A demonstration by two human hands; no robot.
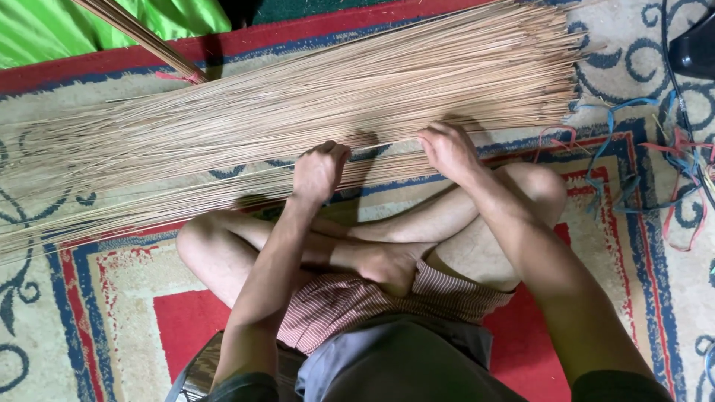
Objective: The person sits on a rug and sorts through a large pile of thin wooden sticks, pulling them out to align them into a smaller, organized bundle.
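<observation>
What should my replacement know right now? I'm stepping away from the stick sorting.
Left hand: fist closed on a few thin sticks at the near edge of the big stick pile.
Right hand: fingers pressed into the same edge.
A smaller layer of sticks lies nearer the knees on the carpet.
Most sticks remain in the big pile.

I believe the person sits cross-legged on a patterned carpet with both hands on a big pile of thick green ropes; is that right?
Not quite. The head view shows the left hand and the right hand resting on a spread of thin tan sticks, not thick green ropes. The rest holds: the person sits cross-legged on the patterned carpet.
</observation>
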